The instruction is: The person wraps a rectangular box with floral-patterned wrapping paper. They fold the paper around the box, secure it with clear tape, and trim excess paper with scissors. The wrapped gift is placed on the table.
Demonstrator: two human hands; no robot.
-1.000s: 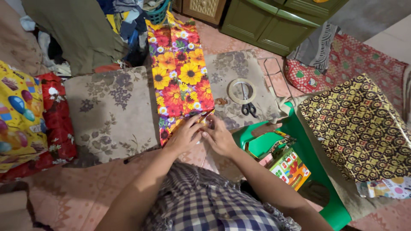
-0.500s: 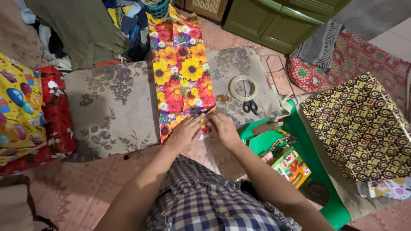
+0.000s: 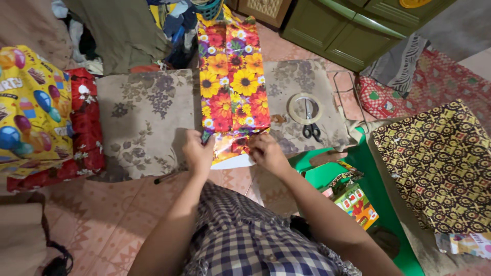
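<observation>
Floral wrapping paper, bright with sunflowers in orange, red and yellow, lies in a long strip running from the far clutter toward us, laid across a brown flowered cushion. We grip its near end with both hands: our left hand pinches the left corner, fingers curled tight on the paper, and our right hand clamps the right corner the same way. Between them the near edge is folded, its white underside showing just below the print.

Right of the strip, on the same kind of brown cushion, sit 1 roll of clear tape and 1 pair of black-handled scissors, the blades lying across the roll's ring. Further right rests a parcel in yellow-and-brown patterned paper, with a green plastic stool near it. At the far left sits a parcel in yellow balloon-print paper. We wear a blue checked shirt.
</observation>
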